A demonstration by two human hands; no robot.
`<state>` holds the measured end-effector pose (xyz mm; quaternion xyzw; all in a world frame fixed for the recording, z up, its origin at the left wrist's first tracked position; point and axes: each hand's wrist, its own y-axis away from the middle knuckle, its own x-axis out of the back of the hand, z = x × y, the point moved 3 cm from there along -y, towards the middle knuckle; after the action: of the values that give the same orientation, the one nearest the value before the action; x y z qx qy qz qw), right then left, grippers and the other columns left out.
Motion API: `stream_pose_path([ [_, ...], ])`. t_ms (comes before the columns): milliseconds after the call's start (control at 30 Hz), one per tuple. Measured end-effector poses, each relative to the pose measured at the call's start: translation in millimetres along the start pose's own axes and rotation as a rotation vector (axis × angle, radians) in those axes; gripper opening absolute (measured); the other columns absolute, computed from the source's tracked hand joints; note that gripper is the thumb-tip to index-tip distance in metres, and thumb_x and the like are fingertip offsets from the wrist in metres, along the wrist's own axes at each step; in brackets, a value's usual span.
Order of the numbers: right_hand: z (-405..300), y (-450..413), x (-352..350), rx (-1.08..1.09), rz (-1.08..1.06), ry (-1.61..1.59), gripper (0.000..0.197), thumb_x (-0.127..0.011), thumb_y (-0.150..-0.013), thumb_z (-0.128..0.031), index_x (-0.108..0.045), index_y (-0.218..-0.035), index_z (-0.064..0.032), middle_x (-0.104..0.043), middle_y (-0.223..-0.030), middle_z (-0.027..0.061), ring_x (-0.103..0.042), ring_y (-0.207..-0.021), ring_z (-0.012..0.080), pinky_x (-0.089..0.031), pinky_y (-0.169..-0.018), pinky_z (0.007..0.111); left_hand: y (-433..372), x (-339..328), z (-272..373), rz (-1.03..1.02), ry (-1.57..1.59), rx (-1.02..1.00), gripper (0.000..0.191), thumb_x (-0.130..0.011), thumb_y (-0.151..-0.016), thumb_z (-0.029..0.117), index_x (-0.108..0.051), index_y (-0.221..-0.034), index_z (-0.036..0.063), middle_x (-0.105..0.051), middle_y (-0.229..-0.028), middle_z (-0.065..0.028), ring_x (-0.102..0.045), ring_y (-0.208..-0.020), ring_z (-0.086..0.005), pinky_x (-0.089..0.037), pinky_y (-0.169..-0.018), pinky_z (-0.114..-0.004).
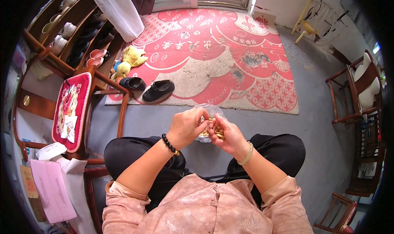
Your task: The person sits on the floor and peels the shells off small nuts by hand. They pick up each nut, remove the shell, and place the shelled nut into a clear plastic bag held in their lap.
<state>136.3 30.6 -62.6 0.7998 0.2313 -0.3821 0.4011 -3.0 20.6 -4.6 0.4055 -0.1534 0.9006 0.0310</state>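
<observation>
My left hand (186, 123), with a dark bead bracelet at the wrist, has its thumb and index finger brought together at a small yellowish piece; whether they pinch it is unclear. Close beside it on the right, my right hand (226, 132), with a pale bangle on the wrist, holds several small tan pieces (219, 131), perhaps nuts or seeds, in its curled fingers. A clear plastic bag (204, 139) lies behind and below both hands, between my knees, with more such pieces partly visible in it.
A red patterned mat (200, 61) covers the floor ahead, with black shoes (158, 90) at its near edge. At left stand a wooden chair with a red cushion (80, 110) and a shoe rack (50, 53); wooden chairs (354, 89) stand at right.
</observation>
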Motion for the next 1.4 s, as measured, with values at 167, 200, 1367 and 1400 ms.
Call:
stream_pose_path([
  [167,-3,4,-8,0.080,-0.003,0.189,0.023,-0.046,-0.090,-0.028,-0.049,-0.079,-0.0086,-0.045,-0.064,-0.0024,-0.035,-0.047,0.0031,-0.023,-0.037,0.014,0,-4,-7,-0.095,0.434,0.222,0.015,-0.064,-0.075,0.013,-0.058,-0.086,0.0053,-0.049,-0.059,0.0021,-0.045,-0.052,-0.0048,-0.034,-0.046,-0.022],
  [200,-4,5,-10,0.109,0.003,0.213,0.022,-0.046,-0.090,-0.028,-0.049,-0.079,-0.0088,-0.045,-0.063,-0.0028,-0.035,-0.047,0.0030,-0.024,-0.038,0.014,0,-6,-13,-0.081,0.584,0.282,0.015,-0.064,-0.076,0.013,-0.059,-0.086,0.0045,-0.050,-0.061,0.0037,-0.044,-0.054,-0.0030,-0.033,-0.047,-0.020],
  [1367,10,10,-19,0.222,0.010,0.234,0.020,-0.048,-0.088,-0.024,-0.046,-0.073,-0.0110,-0.040,-0.057,-0.0051,-0.029,-0.044,0.0029,-0.021,-0.039,0.017,17,-31,-5,0.070,1.214,0.546,0.005,-0.055,-0.080,0.004,-0.055,-0.082,-0.0007,-0.059,-0.072,-0.0034,-0.053,-0.061,-0.0068,-0.042,-0.053,-0.018],
  [1400,10,10,-19,0.219,0.006,0.227,0.020,-0.048,-0.089,-0.024,-0.046,-0.073,-0.0109,-0.040,-0.057,-0.0050,-0.029,-0.044,0.0029,-0.021,-0.039,0.017,17,-31,-4,0.082,1.221,0.543,0.005,-0.055,-0.080,0.004,-0.055,-0.081,-0.0004,-0.059,-0.072,-0.0032,-0.053,-0.060,-0.0063,-0.042,-0.053,-0.018],
])
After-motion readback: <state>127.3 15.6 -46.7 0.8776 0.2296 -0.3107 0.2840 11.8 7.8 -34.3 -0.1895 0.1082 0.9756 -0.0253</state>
